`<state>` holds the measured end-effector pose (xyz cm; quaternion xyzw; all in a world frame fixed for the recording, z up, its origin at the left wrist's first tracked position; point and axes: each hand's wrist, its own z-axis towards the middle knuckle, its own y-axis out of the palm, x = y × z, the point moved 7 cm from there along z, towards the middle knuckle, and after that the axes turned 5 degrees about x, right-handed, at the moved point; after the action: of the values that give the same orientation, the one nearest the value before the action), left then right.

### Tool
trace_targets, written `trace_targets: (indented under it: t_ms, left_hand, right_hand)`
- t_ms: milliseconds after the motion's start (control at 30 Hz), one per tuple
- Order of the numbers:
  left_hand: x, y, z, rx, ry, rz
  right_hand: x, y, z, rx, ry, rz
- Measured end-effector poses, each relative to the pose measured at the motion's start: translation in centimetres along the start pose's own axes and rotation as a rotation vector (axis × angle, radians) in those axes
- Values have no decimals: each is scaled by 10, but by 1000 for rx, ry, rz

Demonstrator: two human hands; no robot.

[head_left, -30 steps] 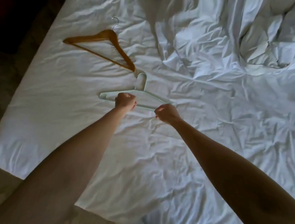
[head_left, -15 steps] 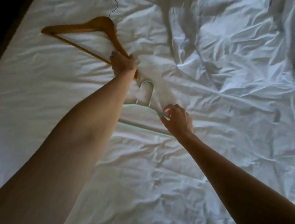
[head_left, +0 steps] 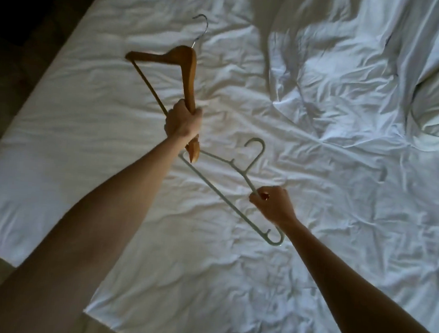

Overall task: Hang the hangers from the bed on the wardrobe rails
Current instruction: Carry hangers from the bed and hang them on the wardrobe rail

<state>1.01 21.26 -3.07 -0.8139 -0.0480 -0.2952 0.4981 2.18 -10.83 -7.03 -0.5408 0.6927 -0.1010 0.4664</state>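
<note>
Rumpled bed [head_left: 313, 226] below | we're gripping wooden hanger [head_left: 188, 66] in left hand [head_left: 182, 122], plastic hanger [head_left: 227, 182] in right hand [head_left: 274, 205] | risk: hangers tangling where wooden tip is overlapping plastic arm, beside left hand

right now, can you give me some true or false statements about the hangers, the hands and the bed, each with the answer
1. The left hand grips the wooden hanger by one of its arms. True.
2. The right hand is open and holds nothing. False: it grips the pale plastic hanger by one arm.
3. The wooden hanger has a metal hook. True.
4. The bed is covered by a dark blanket. False: it has creased white sheets.
5. The plastic hanger's hook is caught on the wooden hanger. False: the hook stands free, apart from it.
</note>
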Motion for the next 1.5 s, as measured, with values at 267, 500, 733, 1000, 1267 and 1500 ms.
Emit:
trace_targets:
  t_ms: [267,500,733,1000,1267,1500]
  left_hand:
    - [-69,-61,-203,-254,-65,-302]
    - [-96,-116,-372,-265,-99,-492]
    - [-133,-189,-482,-107,-141,-674]
    - [-215,-266,-590,220,-211,-850]
    - [-331,-337,-667,419,-277,-930]
    - [-437,-422,-706,621,-342,-956]
  right_hand:
    - [-48,-31,-158,42,43,270]
    - [-75,-43,-285,41,-56,316]
    - [-82,-38,-400,-43,-242,421]
    - [-123,3,-507,-168,-507,356]
    - [-191,99,-606,-379,-719,209]
    - [-273,212,-698,-607,-844,129]
